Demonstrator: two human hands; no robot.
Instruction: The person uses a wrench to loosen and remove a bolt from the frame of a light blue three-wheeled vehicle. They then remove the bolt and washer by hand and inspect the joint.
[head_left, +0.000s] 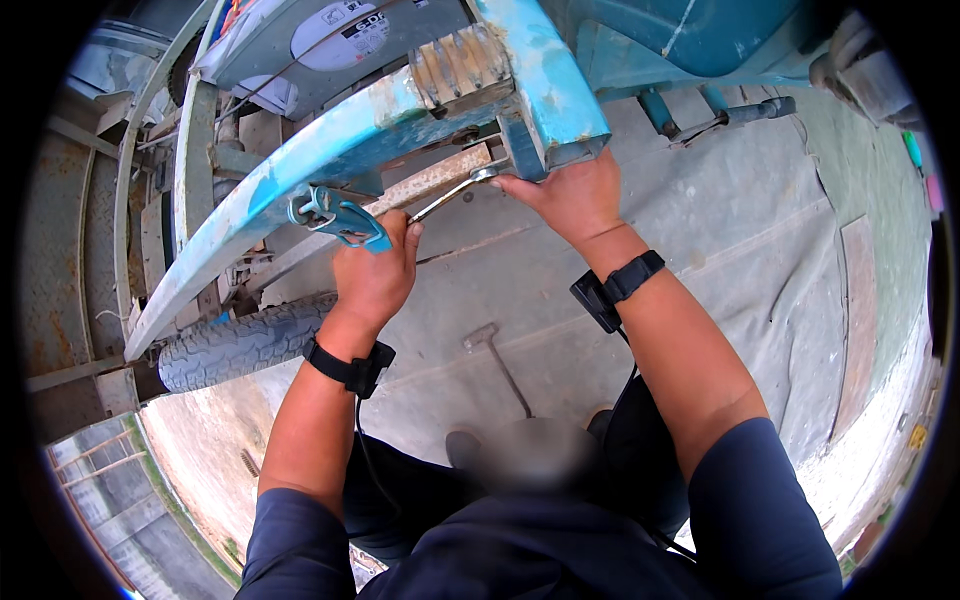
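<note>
- One pale oval label (340,32) with dark print showed on the grey case (265,50) at the upper left, crossed by a thin rod
- One further whitish patch (270,93) lay lower on that case, its small markings too fine to read
- The wrench (446,199) slanted beneath the worn turquoise frame (290,168), its head near the open end of the square tube
- The left hand (375,270) was closed round the wrench's lower end, beside a small blue bracket (352,222)
- The right hand (578,195) was at the tube's end, thumb stretched to the wrench's head; its other fingers were hidden behind the metal, so how tightly they were curled could not be told
- A grey sheet (700,250) covered the floor, creased toward the right, where a long narrow board (855,330) lay
- A hammer (483,337) lay on the sheet near the person's shoes
- A treaded tyre (240,345) stood under the frame at the left, with pale, bright ground (200,440) beyond it
</note>
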